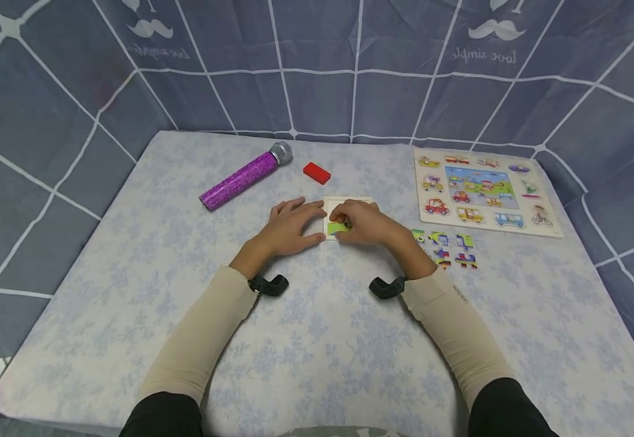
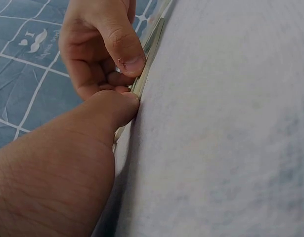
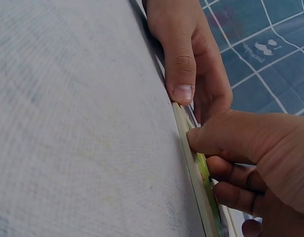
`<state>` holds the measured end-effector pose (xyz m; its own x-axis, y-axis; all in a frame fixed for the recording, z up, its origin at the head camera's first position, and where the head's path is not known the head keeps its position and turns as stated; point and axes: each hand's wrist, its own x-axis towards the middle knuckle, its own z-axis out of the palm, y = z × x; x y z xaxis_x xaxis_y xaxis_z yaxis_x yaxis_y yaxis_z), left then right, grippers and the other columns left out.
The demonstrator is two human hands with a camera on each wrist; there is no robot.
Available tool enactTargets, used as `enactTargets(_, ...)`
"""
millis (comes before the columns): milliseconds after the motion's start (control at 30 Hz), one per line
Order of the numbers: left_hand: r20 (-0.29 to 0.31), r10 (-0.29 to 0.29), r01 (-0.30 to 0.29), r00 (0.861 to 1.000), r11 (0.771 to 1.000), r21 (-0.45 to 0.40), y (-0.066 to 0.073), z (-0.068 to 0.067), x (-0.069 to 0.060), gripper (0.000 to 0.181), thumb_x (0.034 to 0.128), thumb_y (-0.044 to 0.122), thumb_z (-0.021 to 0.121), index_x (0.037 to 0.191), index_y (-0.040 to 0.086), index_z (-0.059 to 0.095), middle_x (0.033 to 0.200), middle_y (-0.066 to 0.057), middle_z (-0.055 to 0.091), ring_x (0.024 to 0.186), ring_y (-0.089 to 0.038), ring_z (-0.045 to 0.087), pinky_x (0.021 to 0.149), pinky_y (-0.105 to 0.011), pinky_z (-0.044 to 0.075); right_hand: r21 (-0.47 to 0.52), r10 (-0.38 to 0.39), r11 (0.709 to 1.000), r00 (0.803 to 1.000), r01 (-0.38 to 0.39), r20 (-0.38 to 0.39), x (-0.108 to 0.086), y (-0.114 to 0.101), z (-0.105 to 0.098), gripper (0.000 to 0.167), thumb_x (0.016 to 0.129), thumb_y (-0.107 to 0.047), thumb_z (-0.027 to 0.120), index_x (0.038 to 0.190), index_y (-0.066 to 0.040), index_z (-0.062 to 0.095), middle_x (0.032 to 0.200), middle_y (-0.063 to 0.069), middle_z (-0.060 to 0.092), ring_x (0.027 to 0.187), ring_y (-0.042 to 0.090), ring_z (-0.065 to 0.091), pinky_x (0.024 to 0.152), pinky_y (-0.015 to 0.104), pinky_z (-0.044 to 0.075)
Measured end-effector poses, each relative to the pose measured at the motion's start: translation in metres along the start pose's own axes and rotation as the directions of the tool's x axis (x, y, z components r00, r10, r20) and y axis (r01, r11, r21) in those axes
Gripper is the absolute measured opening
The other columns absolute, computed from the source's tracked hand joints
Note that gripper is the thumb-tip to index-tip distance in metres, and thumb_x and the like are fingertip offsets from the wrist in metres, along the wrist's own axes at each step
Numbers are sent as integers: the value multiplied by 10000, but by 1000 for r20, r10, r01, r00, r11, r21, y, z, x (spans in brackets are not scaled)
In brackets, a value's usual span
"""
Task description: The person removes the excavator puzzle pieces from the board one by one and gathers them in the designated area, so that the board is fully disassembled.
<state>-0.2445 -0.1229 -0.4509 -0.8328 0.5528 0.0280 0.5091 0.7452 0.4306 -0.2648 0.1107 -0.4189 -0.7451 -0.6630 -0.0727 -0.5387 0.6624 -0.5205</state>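
Observation:
A small wooden jigsaw tray (image 1: 344,198) lies in front of me, with a green puzzle piece (image 1: 334,229) showing in its lower left part. My left hand (image 1: 289,229) holds the tray's left side, its thumb at the near corner and fingertips at the upper left edge. Over the tray's right part is my right hand (image 1: 366,221), fingers curled down and thumb at the near edge; it seems to pinch a puzzle piece, mostly hidden beneath it. In the right wrist view, the curled fingers touch a green piece (image 3: 203,170) at the tray's surface.
Several loose puzzle pieces (image 1: 465,241) lie right of the right hand, partly behind its wrist. A vehicle puzzle board (image 1: 426,182) is at the back right. Beyond the hands are a red block (image 1: 317,173) and a purple glittery microphone (image 1: 240,180). A patterned curtain (image 1: 322,103) borders the table.

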Motion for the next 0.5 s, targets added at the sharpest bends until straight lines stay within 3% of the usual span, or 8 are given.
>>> enactTargets(100, -3, 0, 0, 1000, 1000, -7, 1, -1, -1, 555, 994, 509, 574, 1464, 217, 520, 1626, 43, 327, 1497, -327, 197, 1142, -577, 117, 21, 2, 1000, 1000, -2, 2, 0, 0, 0, 337, 856, -136, 788, 1168, -59, 685, 1011, 25, 632, 952, 199, 579, 842, 488, 341)
enactTargets(333, 1, -9, 9, 1000, 1000, 3, 0, 0, -1, 557, 995, 511, 576, 1468, 224, 515, 1628, 51, 321, 1497, -321, 199, 1141, -574, 120, 88, -22, 996, 1000, 21, 6, 0, 0, 1, 419, 858, -91, 764, 1239, 31, 638, 1076, 130, 580, 992, 264, 554, 903, 410, 469)
enactTargets(500, 0, -7, 7, 1000, 1000, -8, 0, 1, -1, 552, 995, 505, 580, 1466, 223, 518, 1625, 52, 326, 1496, -320, 201, 1141, -570, 121, 40, 7, 999, 1000, -7, 5, -2, -2, 1, 368, 863, -133, 765, 1198, -19, 663, 1097, 108, 589, 1017, 257, 550, 919, 475, 407)
